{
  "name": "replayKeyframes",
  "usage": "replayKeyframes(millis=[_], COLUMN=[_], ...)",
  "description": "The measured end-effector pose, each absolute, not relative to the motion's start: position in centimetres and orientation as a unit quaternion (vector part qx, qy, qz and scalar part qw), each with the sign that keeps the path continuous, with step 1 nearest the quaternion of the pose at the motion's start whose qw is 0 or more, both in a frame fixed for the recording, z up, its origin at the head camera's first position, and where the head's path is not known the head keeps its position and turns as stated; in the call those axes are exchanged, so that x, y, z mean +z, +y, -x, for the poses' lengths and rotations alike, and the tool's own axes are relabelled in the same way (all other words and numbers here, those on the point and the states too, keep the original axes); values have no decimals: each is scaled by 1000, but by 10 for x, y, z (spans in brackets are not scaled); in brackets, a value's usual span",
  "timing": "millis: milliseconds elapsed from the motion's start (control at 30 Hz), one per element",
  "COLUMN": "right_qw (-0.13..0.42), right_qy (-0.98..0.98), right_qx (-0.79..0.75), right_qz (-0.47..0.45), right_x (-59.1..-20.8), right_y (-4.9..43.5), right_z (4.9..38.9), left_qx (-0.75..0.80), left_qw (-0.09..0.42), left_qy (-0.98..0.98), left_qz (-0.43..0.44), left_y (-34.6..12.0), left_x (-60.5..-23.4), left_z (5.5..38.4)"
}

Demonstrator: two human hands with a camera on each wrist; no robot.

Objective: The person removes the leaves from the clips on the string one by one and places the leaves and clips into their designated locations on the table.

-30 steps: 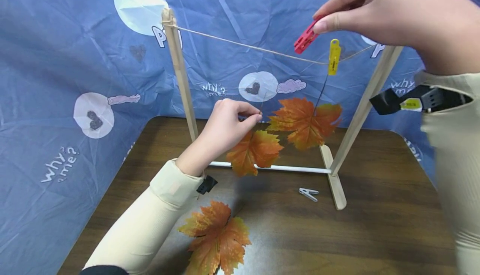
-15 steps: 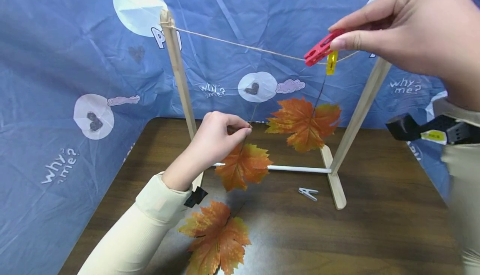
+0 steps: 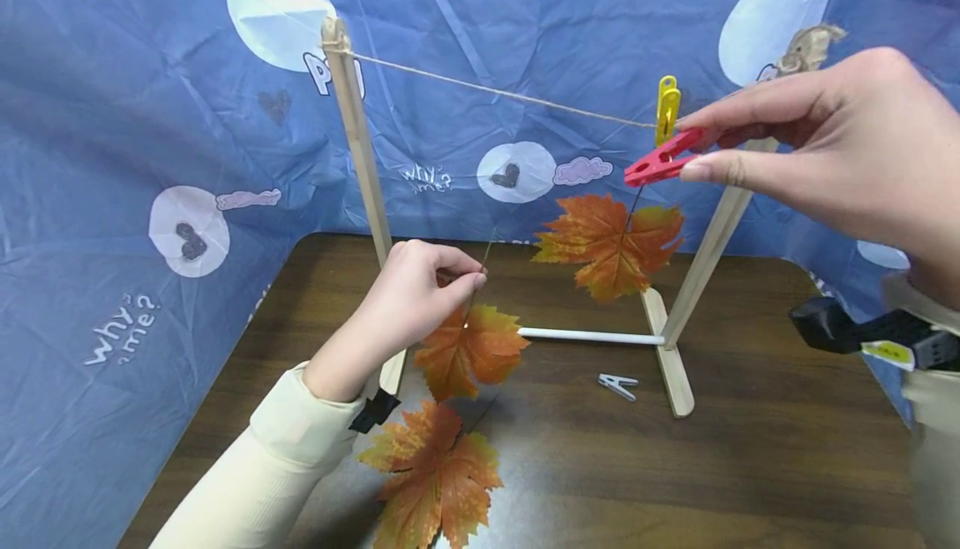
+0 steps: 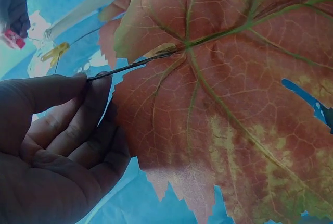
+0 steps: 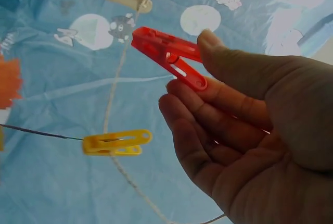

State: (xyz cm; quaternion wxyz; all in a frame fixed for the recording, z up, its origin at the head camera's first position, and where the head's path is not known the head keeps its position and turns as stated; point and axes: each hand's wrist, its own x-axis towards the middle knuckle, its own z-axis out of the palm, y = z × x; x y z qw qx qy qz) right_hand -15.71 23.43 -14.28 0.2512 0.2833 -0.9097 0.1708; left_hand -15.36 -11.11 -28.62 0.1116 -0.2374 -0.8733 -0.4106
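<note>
My left hand [image 3: 422, 291] pinches the thin dark stem of an orange maple leaf [image 3: 472, 353], which hangs below the fingers; the left wrist view shows the veined leaf [image 4: 208, 88] up close. Between thumb and fingers of my right hand [image 3: 832, 132] is a red clothespin [image 3: 663, 159], its tip pointing left and apart from the string [image 3: 495, 92]. Just behind it, a yellow clothespin [image 3: 667, 107] grips the string and the stem of another orange leaf [image 3: 611, 245]. In the right wrist view the red clothespin [image 5: 169, 54] is above the yellow clothespin [image 5: 114, 143].
A wooden frame with a left post [image 3: 360, 141], a right post [image 3: 708, 257] and a white bottom rod [image 3: 592, 336] stands on the brown table [image 3: 600, 474]. A pale clothespin [image 3: 618, 386] and another leaf [image 3: 435, 482] lie there. Blue printed cloth [image 3: 187, 99] hangs behind.
My left hand has moved down and left with its leaf. My right hand has brought the red clothespin down and to the right, past the string, to in front of the yellow clothespin.
</note>
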Motion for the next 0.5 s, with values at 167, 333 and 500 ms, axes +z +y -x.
replayKeyframes(millis=[167,333,500], right_qw=[228,201,179], right_qy=[-906,-905,-900], right_qx=[189,212,239], right_qz=[-303,-309,-317], right_x=[-153,-165,-183], right_y=[233,230,232], right_z=[144,135,134], left_qx=[-411,-418,-418], left_qw=[105,93,86], left_qy=[-874,-874,-876], left_qz=[236,231,225], left_y=[-116,-120,-122], left_x=[-290,-294,-297], left_z=[150,146,143])
